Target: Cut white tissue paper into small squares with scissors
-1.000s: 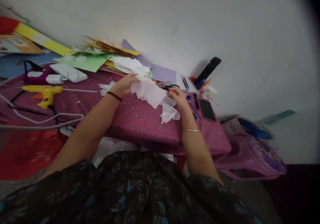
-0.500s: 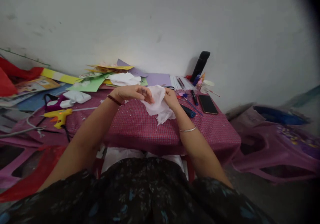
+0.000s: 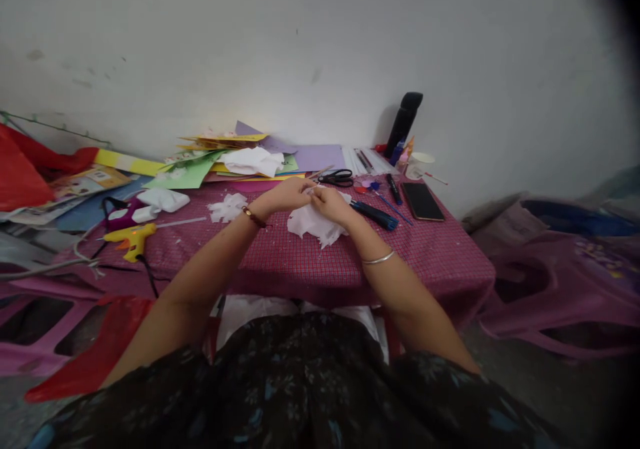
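Note:
My left hand (image 3: 286,194) and my right hand (image 3: 331,205) meet over the middle of the table with their fingers pinched together. Between them they grip the upper edge of a thin white tissue (image 3: 313,225), whose ragged lower part hangs towards the checked tablecloth (image 3: 280,262). To the left of my left wrist lies a pile of torn white tissue pieces (image 3: 227,207). Black-handled scissors (image 3: 338,178) rest just beyond my right hand. A dark blue and black elongated object (image 3: 376,215) is close to my right wrist.
At left are a yellow glue gun (image 3: 132,238) and a white packet (image 3: 164,200). Coloured papers (image 3: 200,169) and a folded white tissue (image 3: 253,161) lie along the wall. On the right are a phone (image 3: 423,201), a black marker (image 3: 394,189) and a tall black object (image 3: 404,123).
My hands have drawn together at the tissue's upper edge; my left hand was looser and more open before. The view has shifted slightly, uncovering the torn pieces and the scissors.

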The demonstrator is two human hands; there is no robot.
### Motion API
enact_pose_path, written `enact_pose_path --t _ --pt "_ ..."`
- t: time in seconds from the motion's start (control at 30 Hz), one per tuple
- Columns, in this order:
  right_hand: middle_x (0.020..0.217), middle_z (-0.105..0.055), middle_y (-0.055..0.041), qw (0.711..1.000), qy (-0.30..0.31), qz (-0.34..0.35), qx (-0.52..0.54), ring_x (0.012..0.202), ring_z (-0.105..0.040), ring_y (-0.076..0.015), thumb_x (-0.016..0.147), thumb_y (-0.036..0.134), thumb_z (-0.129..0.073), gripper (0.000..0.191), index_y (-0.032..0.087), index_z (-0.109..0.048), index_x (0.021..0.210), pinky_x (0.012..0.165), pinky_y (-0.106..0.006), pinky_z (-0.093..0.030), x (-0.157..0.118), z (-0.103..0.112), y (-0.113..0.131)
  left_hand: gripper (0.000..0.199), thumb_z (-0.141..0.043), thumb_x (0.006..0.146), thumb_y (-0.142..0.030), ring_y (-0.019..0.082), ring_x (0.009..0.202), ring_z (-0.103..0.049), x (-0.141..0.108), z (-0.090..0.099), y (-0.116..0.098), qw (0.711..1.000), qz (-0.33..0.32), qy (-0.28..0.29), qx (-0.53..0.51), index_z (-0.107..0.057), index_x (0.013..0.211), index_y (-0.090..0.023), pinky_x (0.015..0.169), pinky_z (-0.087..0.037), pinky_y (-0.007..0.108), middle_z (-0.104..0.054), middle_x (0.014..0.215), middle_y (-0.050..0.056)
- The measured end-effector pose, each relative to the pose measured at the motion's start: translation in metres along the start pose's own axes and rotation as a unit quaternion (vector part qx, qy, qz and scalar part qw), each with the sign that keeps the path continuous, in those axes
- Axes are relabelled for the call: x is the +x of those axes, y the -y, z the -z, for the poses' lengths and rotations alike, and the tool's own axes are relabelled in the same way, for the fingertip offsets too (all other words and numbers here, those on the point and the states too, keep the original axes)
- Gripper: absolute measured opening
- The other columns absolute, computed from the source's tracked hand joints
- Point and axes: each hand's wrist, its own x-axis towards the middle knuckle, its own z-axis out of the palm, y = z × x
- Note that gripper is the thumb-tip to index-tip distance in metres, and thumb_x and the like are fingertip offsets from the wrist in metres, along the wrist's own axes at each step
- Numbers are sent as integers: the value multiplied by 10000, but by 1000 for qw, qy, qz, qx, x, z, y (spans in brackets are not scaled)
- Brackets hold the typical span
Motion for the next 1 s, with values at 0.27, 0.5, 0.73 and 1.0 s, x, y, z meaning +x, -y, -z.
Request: enact_pose_path --t 0.27,0.5,0.73,1.0 --pt "651 -600 -24 1000 13 4 -27 618 -446 -161 912 239 -516 254 185 -579 672 601 -280 -251 2 2 -3 144 -578 701 -116 222 775 -571 -1 3 11 987 41 -86 126 -708 711 -177 813 -408 328 -681 760 67" --pt "637 -608 -27 999 0 -21 -37 625 -476 -175 888 217 -515 256 199 -577 640 601 -281 -272 3 6 -11 141 -577 730 -225 180 644 -456 -10 17 23 981 54 -141 123 -606 594 -198 669 -315 300 -560 609 21" --pt "594 -583 -18 999 -20 -47 -18 600 -466 -170 846 200 -530 242 208 -551 605 591 -284 -278 3 11 -18 157 -567 711 -218 145 589 -396 -19 30 26 978 68 -172 93 -550 557 -194 601 -253 285 -497 542 -10" --pt "555 -477 25 992 -69 -87 58 563 -420 -143 827 282 -495 267 222 -446 572 539 -267 -272 4 15 -31 174 -546 682 -211 109 528 -350 -32 43 39 968 103 -227 5 -466 529 -191 521 -231 260 -394 504 -36"
